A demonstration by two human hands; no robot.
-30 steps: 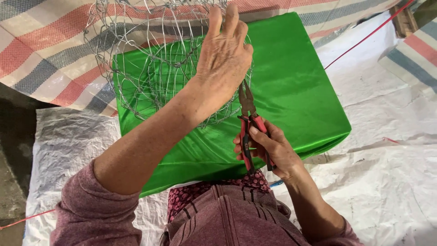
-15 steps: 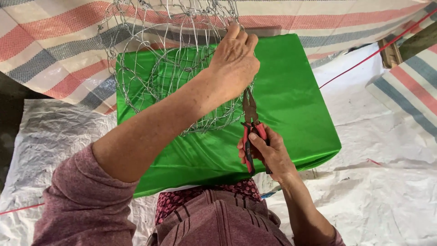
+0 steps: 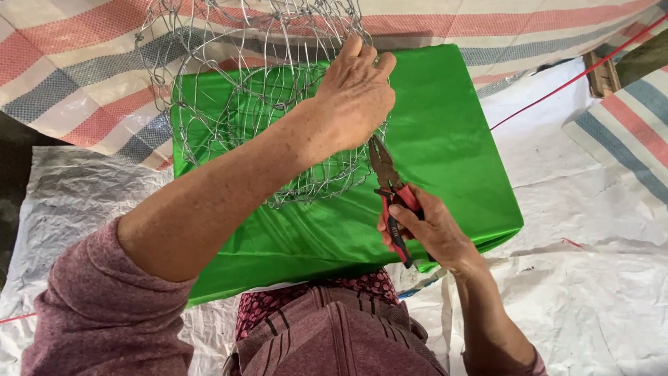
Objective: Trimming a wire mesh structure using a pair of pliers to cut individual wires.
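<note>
I hold the wire basket [image 3: 257, 111] with my left hand [image 3: 355, 97]. The fingers [image 3: 362, 59] of this hand are closed over the wires at the right side of the basket, near its upper rim, so the basket is gripped and not free. It stands on the green cloth [image 3: 445, 139] that covers the table, toward the far left part, and its open round mouth faces more or less to me.

My right hand [image 3: 428, 230] is clenched around the red and black handles of the pliers [image 3: 391, 195]. The long axis of the pliers runs from my palm up and a little to the left, and the nose points at the lower right side of the basket, just under my left hand. I think the tip is touching a wire there, but the mesh is thin and the view is not clear enough to be sure. I also cannot tell whether the jaws are closed on anything.

So the basket lies up and to the left of the pliers, and the right hand is the nearer one to that lower wire. To the right of the basket the green cloth is bare until its edge, which gives open room; below it, the near edge of the table is close to my lap.
</note>
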